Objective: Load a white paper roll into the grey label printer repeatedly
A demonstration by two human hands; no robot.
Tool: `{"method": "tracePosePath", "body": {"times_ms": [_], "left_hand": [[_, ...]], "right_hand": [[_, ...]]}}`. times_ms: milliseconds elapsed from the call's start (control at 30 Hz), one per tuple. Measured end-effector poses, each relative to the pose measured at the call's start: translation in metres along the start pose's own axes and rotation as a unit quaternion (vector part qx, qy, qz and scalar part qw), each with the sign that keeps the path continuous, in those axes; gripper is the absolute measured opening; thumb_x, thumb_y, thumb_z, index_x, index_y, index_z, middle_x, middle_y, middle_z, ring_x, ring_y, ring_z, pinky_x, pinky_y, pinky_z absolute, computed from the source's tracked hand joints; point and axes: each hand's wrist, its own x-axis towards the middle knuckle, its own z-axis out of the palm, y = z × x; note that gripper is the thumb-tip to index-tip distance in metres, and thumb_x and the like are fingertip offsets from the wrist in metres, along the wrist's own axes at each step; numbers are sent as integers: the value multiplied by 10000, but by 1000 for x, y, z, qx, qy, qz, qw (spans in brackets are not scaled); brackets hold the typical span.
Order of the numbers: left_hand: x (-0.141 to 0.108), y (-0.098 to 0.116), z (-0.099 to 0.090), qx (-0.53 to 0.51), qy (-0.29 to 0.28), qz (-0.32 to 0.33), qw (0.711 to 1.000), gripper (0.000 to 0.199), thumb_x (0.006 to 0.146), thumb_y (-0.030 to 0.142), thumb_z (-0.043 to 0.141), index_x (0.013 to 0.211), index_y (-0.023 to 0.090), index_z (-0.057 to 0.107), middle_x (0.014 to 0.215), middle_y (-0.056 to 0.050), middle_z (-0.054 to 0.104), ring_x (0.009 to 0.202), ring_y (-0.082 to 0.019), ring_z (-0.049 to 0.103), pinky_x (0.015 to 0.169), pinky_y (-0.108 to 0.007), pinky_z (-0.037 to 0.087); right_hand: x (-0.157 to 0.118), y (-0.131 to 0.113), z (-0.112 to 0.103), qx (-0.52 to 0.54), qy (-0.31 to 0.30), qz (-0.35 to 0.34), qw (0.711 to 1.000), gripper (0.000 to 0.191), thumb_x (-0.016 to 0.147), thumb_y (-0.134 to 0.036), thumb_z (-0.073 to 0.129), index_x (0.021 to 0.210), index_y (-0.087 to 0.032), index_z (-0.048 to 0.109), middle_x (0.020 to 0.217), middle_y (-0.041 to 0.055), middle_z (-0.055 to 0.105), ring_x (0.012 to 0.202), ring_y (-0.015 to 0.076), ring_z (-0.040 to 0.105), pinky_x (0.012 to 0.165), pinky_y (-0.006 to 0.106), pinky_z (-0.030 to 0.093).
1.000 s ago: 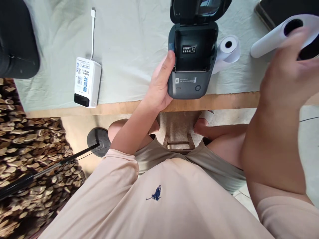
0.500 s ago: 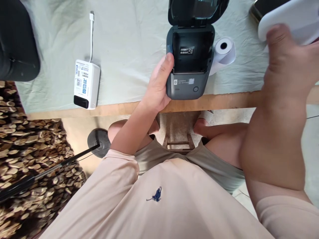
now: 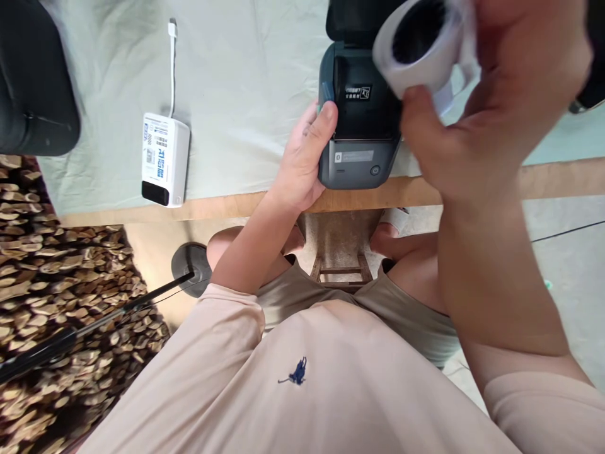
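Note:
On the cloth-covered table stands a small dark label printer (image 3: 357, 161) with its lid (image 3: 350, 22) raised and its paper bay bare. My left hand (image 3: 307, 148) is closed around the printer's left side, thumb on the rim. My right hand (image 3: 501, 107) grips a white paper roll (image 3: 420, 72) with a dark core, held up close to the camera above the printer's right edge. A loose end of the roll hangs by the fingers, slightly blurred. Part of another white roll (image 3: 443, 101) shows behind the held one.
A white power bank (image 3: 165, 161) with a short cable (image 3: 172, 75) lies at the left. A black case-like object (image 3: 35, 82) sits at the far left. Dark objects (image 3: 593, 57) are partly hidden at the far right. The wooden table edge (image 3: 227, 207) runs in front of me.
My right hand has come leftward from the far right and now holds the paper roll up beside the printer's bay. My left hand has stayed on the printer.

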Motion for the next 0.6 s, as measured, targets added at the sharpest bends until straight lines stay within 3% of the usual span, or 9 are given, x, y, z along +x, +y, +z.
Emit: {"method": "tracePosePath", "body": {"times_ms": [100,233,400,600], "left_hand": [[-1,-1,-1,4,11,5,1000,405,720,481,407,1062,267,447,683,22,557,946,-140,551,807,-260,470],[-2,1,1,-5,0,14,1000,348,738,439,409,1027,251,455,759,21,554,1031,-148,506,847,-268,455],[-4,5,3,-8,-28,20,999,270,764,380,382,996,264,455,901,30,558,1082,-158,465,843,-293,466],[-3,5,5,-4,-12,23,1000,324,764,410,370,1029,246,458,850,22,575,1073,-165,472,842,-300,462]], "right_hand": [[-1,-7,3,-127,-44,-93,987,306,690,-294,393,970,-185,448,944,-34,480,887,44,447,778,193,372],[-3,-1,4,-209,-72,-78,972,271,666,-267,410,936,-242,410,939,-80,480,886,56,465,804,239,376],[-3,3,5,-197,-103,-46,974,197,692,-300,402,876,-257,454,920,-113,509,904,53,485,846,270,371],[-3,6,7,-153,-67,-74,983,172,687,-364,423,804,-288,525,903,-134,520,895,31,471,827,251,408]]}}
